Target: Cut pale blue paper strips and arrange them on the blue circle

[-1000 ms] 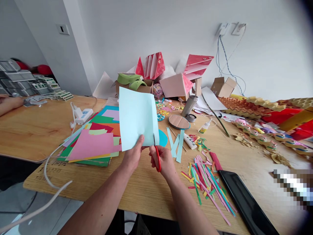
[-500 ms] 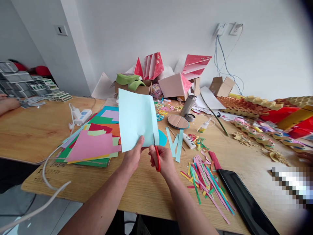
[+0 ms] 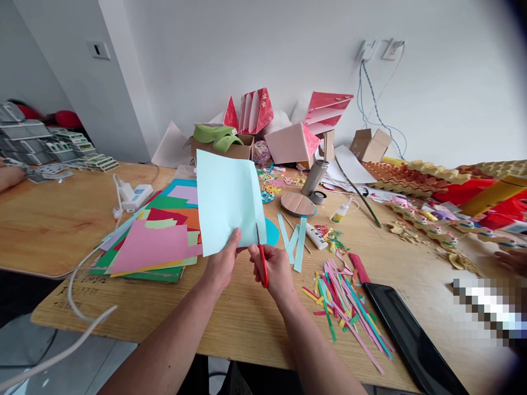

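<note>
A light blue sheet of paper [image 3: 226, 200] is held up over the table by my left hand [image 3: 223, 262], thumb on its near face at the bottom edge. My right hand [image 3: 275, 270] is closed round the red handles of a pair of scissors [image 3: 264, 267]. The blades point away from me and lie at the sheet's lower right edge, where a narrow strip bends along the side. Right of the sheet lie several cut light blue strips [image 3: 301, 245]. A blue disc [image 3: 272, 232] shows partly behind the paper.
Stacked coloured paper [image 3: 152, 247] lies left, beside a white power strip [image 3: 139, 196]. Thin paper strips [image 3: 349, 307] and a black tablet [image 3: 407, 329] are at right. A cardboard disc [image 3: 298, 204], glue bottle [image 3: 341, 212] and metal flask [image 3: 316, 176] stand farther back. Other people's hands [image 3: 10, 176] show at the edges.
The view has shifted slightly, so everything sits a little farther left. Both hands keep their hold on the paper and scissors. Another person's hand has appeared at the right edge.
</note>
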`<state>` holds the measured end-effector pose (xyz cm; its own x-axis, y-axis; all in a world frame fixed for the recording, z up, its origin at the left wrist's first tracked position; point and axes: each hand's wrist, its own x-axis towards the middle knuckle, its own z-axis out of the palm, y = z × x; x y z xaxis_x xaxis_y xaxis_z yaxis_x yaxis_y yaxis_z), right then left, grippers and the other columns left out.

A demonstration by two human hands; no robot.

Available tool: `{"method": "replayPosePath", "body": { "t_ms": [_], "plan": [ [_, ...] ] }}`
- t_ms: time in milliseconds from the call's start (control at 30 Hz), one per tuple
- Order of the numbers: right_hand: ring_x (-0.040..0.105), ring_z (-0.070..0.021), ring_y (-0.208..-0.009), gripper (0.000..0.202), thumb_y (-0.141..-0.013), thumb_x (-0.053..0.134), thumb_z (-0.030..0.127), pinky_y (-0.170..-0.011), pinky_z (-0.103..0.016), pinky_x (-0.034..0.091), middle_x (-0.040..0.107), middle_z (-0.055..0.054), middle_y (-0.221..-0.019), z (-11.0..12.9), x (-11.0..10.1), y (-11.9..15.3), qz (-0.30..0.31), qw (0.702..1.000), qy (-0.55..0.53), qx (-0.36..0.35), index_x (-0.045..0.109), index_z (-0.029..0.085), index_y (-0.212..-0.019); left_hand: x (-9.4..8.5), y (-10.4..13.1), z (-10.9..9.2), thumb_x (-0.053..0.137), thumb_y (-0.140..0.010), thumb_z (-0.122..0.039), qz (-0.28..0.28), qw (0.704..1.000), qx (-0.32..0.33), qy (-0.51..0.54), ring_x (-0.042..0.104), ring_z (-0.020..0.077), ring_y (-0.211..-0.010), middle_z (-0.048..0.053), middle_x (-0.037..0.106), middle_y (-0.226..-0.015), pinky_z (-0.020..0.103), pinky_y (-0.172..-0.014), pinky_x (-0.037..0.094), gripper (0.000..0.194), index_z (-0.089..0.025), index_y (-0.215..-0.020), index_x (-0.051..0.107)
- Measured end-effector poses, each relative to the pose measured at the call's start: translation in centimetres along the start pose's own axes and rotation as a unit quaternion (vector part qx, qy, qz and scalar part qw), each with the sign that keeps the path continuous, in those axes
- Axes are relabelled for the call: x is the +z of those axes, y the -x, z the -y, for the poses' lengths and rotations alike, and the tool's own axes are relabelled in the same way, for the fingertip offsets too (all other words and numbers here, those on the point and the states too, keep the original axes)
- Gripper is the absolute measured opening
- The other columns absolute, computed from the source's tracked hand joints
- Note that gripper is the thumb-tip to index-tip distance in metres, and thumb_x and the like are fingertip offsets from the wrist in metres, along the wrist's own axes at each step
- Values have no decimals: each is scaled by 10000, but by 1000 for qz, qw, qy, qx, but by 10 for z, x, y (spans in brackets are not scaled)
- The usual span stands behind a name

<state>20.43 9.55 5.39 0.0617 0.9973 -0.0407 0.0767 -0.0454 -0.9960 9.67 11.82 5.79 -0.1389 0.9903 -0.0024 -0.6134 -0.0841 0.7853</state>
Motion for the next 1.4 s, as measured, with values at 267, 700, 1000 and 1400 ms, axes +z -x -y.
{"method": "replayPosePath", "body": {
  "t_ms": [267, 700, 1000, 1400],
  "plan": [
    [491, -89, -325, 514, -640, 725, 640, -307, -168, 306, 539, 12, -406, 4, -4, -3, 3, 1000, -13, 26, 559, 159, -562, -3, -1, 3, 793, -709, -370, 3, 999, 8, -32, 678, 260, -973, 103, 702, -1125, 409, -826, 568, 472, -179, -1120, 660],
    [475, -85, -315, 524, -681, 682, 650, -317, -177, 328, 538, 7, -391, 1, -5, -4, 18, 999, -21, 17, 573, 153, -555, -9, -2, 12, 754, -740, -434, 22, 997, 19, -74, 611, 289, -1141, 109, 649, -1254, 429, -946, 510, 574, -205, -1242, 594],
    [483, -91, -330, 542, -688, 668, 665, -307, -176, 315, 551, -10, -414, 1, -6, -4, 17, 1000, -19, 13, 588, 143, -570, -5, 2, 12, 755, -746, -418, 18, 997, 14, -79, 619, 274, -1133, 112, 652, -1254, 413, -1000, 472, 520, -181, -1190, 621],
    [477, -91, -344, 506, -706, 674, 629, -325, -181, 335, 537, -1, -417, 2, -7, -3, 8, 1000, -28, 5, 587, 148, -573, -2, 4, 9, 778, -716, -409, 18, 998, -4, -63, 626, 283, -1111, 93, 661, -1240, 420, -933, 503, 557, -228, -1216, 611]
  ]
}}
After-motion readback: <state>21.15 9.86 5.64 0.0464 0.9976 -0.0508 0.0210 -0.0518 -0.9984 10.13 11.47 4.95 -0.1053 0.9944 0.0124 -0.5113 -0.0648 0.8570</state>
